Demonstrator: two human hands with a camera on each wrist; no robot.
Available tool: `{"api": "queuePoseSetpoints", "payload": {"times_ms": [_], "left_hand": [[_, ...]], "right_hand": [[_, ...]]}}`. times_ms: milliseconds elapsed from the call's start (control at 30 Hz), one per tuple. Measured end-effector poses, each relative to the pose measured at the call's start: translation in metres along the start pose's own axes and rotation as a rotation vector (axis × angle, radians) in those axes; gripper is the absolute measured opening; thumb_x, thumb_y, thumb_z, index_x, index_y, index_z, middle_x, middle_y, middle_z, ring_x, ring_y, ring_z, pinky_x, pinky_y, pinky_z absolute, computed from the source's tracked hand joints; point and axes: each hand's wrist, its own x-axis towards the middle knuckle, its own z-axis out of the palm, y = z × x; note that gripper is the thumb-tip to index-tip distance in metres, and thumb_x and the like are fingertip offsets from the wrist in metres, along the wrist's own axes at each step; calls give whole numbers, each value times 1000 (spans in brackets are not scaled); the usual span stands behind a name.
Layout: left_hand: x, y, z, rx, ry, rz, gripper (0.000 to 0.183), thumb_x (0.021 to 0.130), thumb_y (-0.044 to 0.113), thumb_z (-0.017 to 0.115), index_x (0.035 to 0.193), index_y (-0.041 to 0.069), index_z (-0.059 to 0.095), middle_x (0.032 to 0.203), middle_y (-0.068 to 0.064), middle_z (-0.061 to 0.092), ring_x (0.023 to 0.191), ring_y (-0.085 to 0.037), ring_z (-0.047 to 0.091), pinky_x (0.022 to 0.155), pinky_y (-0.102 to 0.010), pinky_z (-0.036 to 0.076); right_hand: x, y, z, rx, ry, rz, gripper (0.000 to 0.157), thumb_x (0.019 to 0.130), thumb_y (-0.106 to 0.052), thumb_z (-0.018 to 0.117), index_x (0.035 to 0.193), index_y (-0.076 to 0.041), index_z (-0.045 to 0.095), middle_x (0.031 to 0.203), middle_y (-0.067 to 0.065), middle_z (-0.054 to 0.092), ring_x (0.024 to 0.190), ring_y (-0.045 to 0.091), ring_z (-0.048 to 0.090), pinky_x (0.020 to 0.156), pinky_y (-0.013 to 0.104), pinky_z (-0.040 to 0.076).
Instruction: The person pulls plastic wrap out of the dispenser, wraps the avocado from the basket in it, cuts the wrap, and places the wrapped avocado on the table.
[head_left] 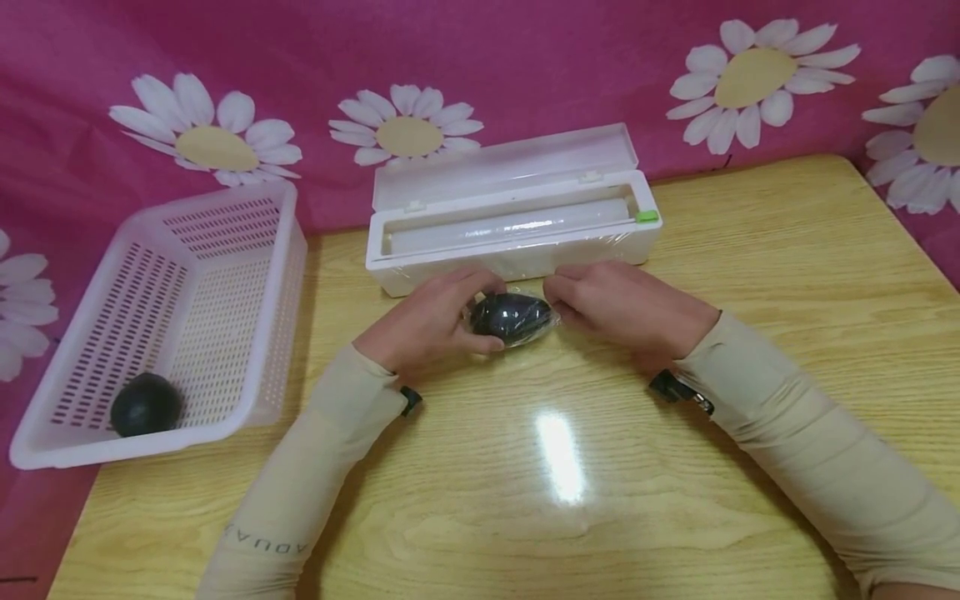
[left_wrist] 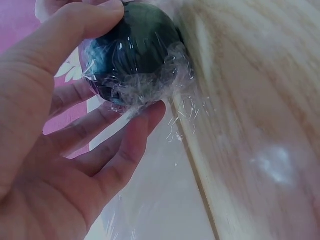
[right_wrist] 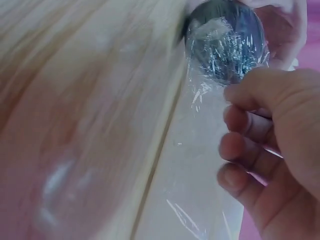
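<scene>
A dark oval avocado [head_left: 512, 320], wrapped in clear cling film [right_wrist: 227, 55], is held just in front of the white box. My left hand [head_left: 431, 321] grips it from the left, thumb on the near side and fingers behind. In the left wrist view, crumpled film bunches at one end of the avocado [left_wrist: 142, 40]. At the other end, my right hand [head_left: 626, 304] has curled fingers, with thumb and forefinger pinching the film edge. Part of that pinch is hidden in the head view.
Behind the hands stands an open white dispenser box [head_left: 450, 265] with a film roll [head_left: 517, 227] and a green slider [head_left: 647, 217]. A white slotted basket [head_left: 279, 325] on the left holds another dark round fruit [head_left: 146, 406]. Wooden table [head_left: 465, 508] lies beneath.
</scene>
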Motion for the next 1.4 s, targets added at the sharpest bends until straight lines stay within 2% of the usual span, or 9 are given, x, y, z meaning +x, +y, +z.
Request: {"api": "queuePoseSetpoints", "payload": {"times_ms": [267, 333, 467, 533, 700, 900, 1100, 1233, 1400], "left_hand": [[1, 2, -1, -3, -5, -15, 64, 86, 37, 85, 140, 17, 57, 141, -1, 60, 125, -19, 57, 113, -39, 50], [2, 3, 0, -3, -3, -20, 64, 86, 37, 85, 140, 16, 57, 141, -2, 61, 125, -19, 57, 113, -39, 50], [2, 4, 0, 17, 7, -18, 64, 87, 38, 82, 141, 14, 58, 143, -4, 59, 124, -20, 57, 112, -39, 51], [2, 4, 0, 32, 16, -12, 63, 88, 40, 81, 141, 14, 58, 144, -4, 56, 123, -20, 57, 111, -39, 52], [4, 4, 2, 81, 43, 6, 65, 89, 44, 78, 143, 14, 56, 146, -4, 55, 126, -21, 57, 111, -39, 51], [6, 5, 4, 124, 51, 1, 75, 89, 48, 79, 151, 18, 48, 155, -4, 50, 138, -22, 53, 117, -40, 47], [8, 9, 4, 135, 30, -12, 67, 90, 48, 78, 141, 12, 55, 140, -5, 57, 118, -20, 57, 106, -37, 53], [8, 11, 3, 144, 23, -47, 67, 91, 50, 76, 139, 9, 56, 139, -6, 58, 116, -20, 58, 103, -35, 54], [6, 13, 1, 184, 21, -70, 68, 92, 51, 74, 141, 9, 56, 142, -8, 57, 117, -20, 58, 104, -36, 55]], "right_hand": [[2, 0, -2, 135, -20, 49, 14, 99, -7, 63, 92, -17, 70, 84, -6, 64, 77, 10, 55, 72, 26, 49], [2, -1, -3, 175, -20, 74, 12, 98, -8, 63, 101, -13, 73, 86, -4, 68, 74, 9, 55, 68, 25, 49], [2, -4, -6, 236, -55, 134, 31, 94, -11, 64, 124, -6, 68, 97, 2, 75, 74, 8, 60, 65, 24, 53], [2, -6, -7, 252, -79, 146, 35, 93, -13, 66, 128, -6, 65, 102, 3, 76, 75, 9, 62, 67, 26, 54], [2, -8, -7, 210, -108, 129, 33, 93, -17, 68, 126, -10, 65, 104, 1, 70, 82, 14, 60, 74, 29, 53], [0, -8, -7, 93, -114, 136, 45, 94, -22, 70, 136, -10, 62, 111, 6, 62, 89, 19, 57, 81, 33, 53], [2, -6, -2, 124, -129, 153, 45, 95, -23, 70, 137, -9, 61, 123, 7, 65, 99, 20, 61, 93, 38, 57], [2, -5, -2, 152, -122, 144, 41, 96, -22, 67, 134, -9, 61, 116, 5, 67, 93, 18, 61, 87, 34, 54], [-3, -2, -12, 189, -107, 172, 57, 99, -25, 65, 151, -8, 49, 96, 2, 64, 76, 13, 56, 74, 29, 49]]}}
